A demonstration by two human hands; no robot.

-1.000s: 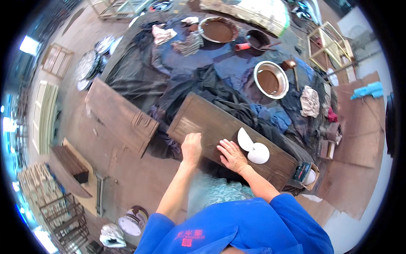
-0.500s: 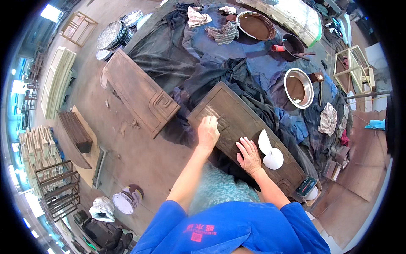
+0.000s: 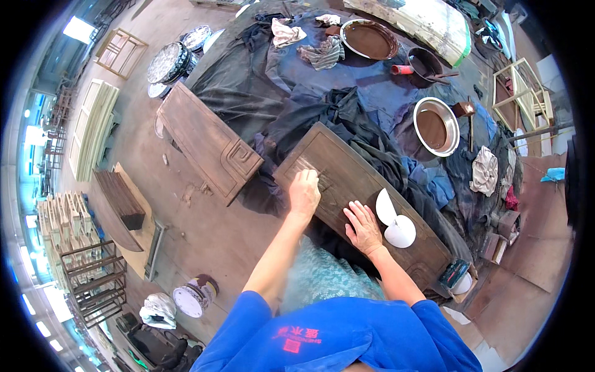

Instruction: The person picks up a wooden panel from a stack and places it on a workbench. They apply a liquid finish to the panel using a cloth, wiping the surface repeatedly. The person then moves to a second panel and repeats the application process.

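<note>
A dark brown wooden panel (image 3: 362, 186) with a grooved border lies slantwise in front of me on dark cloths. My left hand (image 3: 304, 193) is closed, fingertips pressed down near the panel's left end, beside a pale scuffed patch. What its fingers hold, if anything, is hidden. My right hand (image 3: 364, 225) rests flat on the near part of the panel, fingers stretched out. Just right of it lie a white round disc (image 3: 400, 231) and a white half-round piece (image 3: 385, 208). Further left, a second brown panel (image 3: 207, 139) shows a carved square scroll at its near end.
Dark cloths (image 3: 365, 80) cover the work surface beyond. On them stand a wide basin of brown liquid (image 3: 370, 39), a smaller metal basin (image 3: 436, 127), a dark pan (image 3: 424, 67) and crumpled rags (image 3: 483, 170). A green box (image 3: 453, 273) sits by the panel's right end.
The whole view has shifted slightly. My left hand stays at the panel's left end, and the pale patch beside it looks fainter. My right hand has kept its place.
</note>
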